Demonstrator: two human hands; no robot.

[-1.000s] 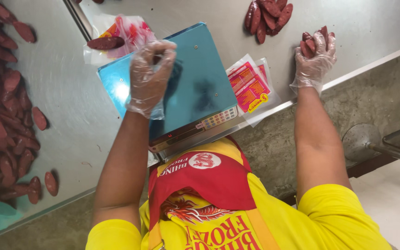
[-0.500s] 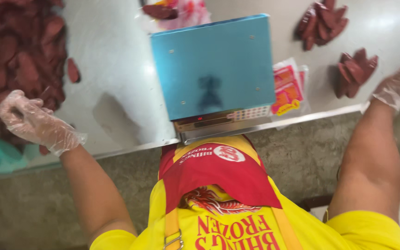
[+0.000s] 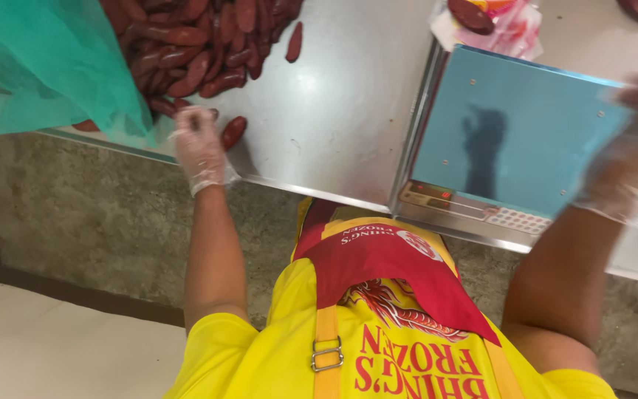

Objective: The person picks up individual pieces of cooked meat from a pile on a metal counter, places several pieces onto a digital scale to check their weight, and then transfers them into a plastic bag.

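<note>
- Only one view here, the head camera looking straight down over the person's chest at a steel bench (image 3: 334,111).
- Left hand (image 3: 199,148) is in a thin clear plastic glove, down at the near edge of the bench towards its left end. The fingers are curled in among the dark red sausages (image 3: 186,52), and it looks like they're closing on one at the near side of the pile, but the glove hides enough that I can't say for sure it's a proper grip.
- That pile of sausages covers the far left part of the bench. One loose sausage (image 3: 233,131) lies just beside the left hand, close to the near edge, and another stray one (image 3: 294,41) sits apart from the pile further back.
- A green mesh net (image 3: 46,66) hangs over the left end of the bench, covering part of the pile, its lower edge just beside the left hand.
- Right hand (image 3: 633,159), also gloved, is over the right side of the blue-topped scale (image 3: 511,133). It's badly blurred, so no telling whether the fingers are open or closed or holding anything.
- The scale stands at the near edge of the bench, right of centre, its keypad strip facing the person.
- Behind the scale, at the far edge, there's a clear packet with red and pink print (image 3: 496,18) with a sausage lying on it.
- The person wears a yellow shirt and a red and yellow apron (image 3: 393,295).
</note>
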